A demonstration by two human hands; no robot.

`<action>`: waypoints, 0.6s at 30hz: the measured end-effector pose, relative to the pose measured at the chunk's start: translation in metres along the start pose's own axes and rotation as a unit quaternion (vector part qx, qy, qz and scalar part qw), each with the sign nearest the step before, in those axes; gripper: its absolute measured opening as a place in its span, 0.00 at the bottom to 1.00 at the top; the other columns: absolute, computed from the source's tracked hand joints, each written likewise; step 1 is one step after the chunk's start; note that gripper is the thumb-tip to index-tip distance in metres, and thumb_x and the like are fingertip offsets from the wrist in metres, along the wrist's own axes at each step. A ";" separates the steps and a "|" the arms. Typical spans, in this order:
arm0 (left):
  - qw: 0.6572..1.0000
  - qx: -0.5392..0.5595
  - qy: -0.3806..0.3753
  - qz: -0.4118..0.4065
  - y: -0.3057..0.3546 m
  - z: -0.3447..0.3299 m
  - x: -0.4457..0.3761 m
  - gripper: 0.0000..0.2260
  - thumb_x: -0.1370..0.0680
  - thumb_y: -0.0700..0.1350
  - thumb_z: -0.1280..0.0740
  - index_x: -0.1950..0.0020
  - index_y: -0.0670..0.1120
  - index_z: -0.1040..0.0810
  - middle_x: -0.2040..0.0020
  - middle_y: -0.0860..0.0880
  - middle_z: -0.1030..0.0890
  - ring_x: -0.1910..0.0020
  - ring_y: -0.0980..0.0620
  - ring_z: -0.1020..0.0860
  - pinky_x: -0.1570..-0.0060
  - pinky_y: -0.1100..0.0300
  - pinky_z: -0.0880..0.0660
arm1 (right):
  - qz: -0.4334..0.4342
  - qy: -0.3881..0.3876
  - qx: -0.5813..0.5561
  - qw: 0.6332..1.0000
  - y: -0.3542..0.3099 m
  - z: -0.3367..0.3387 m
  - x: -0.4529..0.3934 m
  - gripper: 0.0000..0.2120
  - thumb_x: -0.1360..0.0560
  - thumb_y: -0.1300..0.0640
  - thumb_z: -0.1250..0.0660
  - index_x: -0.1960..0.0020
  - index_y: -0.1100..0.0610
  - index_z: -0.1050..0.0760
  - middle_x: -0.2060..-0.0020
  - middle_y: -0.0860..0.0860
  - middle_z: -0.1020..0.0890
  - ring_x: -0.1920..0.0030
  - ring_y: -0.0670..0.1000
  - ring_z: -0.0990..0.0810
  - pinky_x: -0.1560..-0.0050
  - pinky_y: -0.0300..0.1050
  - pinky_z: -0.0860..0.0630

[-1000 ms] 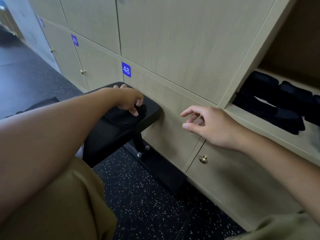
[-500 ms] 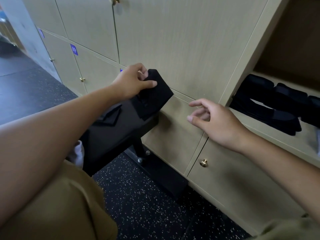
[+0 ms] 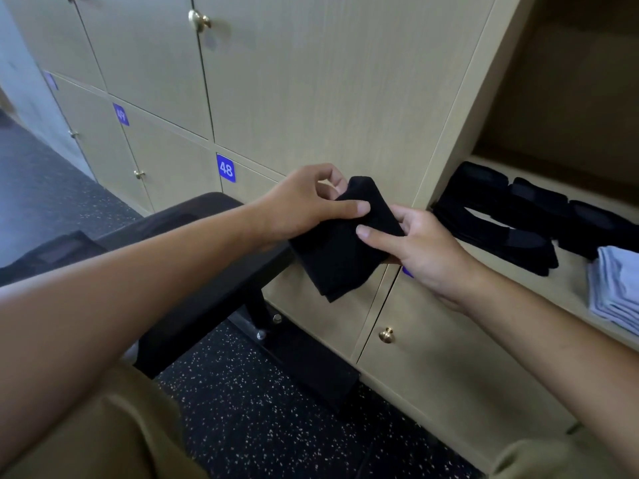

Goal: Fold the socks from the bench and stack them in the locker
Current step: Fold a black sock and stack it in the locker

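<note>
the desk [image 3: 207, 233] at nine o'clock no longer carries the black sock [image 3: 340, 250]; we have lifted it off and swung it toward the open locker [image 3: 518, 271] at three o'clock, where folded socks [image 3: 501, 216] already lie. our left hand [image 3: 304, 205] pinches its upper edge, and our right hand [image 3: 425, 247], empty a moment ago, now grips its right side. we judge folding comes next, then stacking.

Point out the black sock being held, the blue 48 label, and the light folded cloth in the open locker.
black sock [image 3: 340, 252]: head view, middle of the fabric hanging between both hands.
blue 48 label [image 3: 226, 168]: head view, on the white digits.
light folded cloth [image 3: 617, 286]: head view, top layer of the folded pile.
</note>
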State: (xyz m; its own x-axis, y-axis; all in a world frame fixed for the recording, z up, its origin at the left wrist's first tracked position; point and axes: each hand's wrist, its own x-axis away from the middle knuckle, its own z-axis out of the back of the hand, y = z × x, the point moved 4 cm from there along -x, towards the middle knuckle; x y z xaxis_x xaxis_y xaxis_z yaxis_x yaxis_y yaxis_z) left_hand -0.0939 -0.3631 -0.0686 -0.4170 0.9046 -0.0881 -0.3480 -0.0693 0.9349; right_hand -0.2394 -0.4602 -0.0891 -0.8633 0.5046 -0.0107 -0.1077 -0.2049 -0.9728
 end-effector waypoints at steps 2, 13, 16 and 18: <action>0.999 0.026 0.015 0.011 0.002 -0.003 0.001 0.19 0.25 0.51 0.23 0.47 0.40 0.27 0.58 0.44 0.20 0.64 0.51 0.21 0.61 0.57 0.24 | 0.000 0.011 -0.011 1.000 -0.001 0.003 0.001 0.12 0.21 0.61 0.30 0.38 0.56 0.21 0.47 0.52 0.13 0.45 0.51 0.14 0.38 0.51 0.20; 0.997 -0.033 0.060 -0.042 0.015 -0.001 0.006 0.09 0.25 0.45 0.23 0.53 0.45 0.21 0.59 0.53 0.15 0.61 0.58 0.16 0.64 0.68 0.23 | 0.018 0.118 -0.085 0.989 -0.011 0.025 0.010 0.12 0.24 0.62 0.27 0.42 0.61 0.21 0.52 0.56 0.12 0.50 0.55 0.13 0.42 0.55 0.18; 0.995 -0.077 0.027 -0.053 0.018 -0.007 0.007 0.13 0.24 0.48 0.24 0.59 0.43 0.24 0.69 0.56 0.20 0.67 0.61 0.21 0.68 0.67 0.26 | 0.044 0.131 -0.041 0.990 -0.014 0.028 0.012 0.10 0.24 0.62 0.27 0.43 0.60 0.21 0.51 0.54 0.13 0.50 0.54 0.13 0.48 0.50 0.16; 0.994 -0.089 0.000 -0.062 0.020 -0.013 0.010 0.15 0.23 0.50 0.26 0.56 0.40 0.24 0.67 0.53 0.20 0.66 0.56 0.20 0.66 0.62 0.25 | 0.060 0.126 0.009 0.990 -0.016 0.028 0.013 0.10 0.23 0.61 0.27 0.43 0.59 0.21 0.51 0.53 0.14 0.50 0.53 0.13 0.49 0.50 0.15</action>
State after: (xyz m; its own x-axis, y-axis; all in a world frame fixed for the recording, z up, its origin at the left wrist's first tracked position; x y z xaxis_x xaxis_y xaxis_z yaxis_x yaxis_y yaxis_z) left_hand -0.1155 -0.3612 -0.0548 -0.3618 0.9110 -0.1981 -0.5398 -0.0315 0.8412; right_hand -0.2626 -0.4745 -0.0675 -0.7198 0.6689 -0.1859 -0.0224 -0.2900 -0.9568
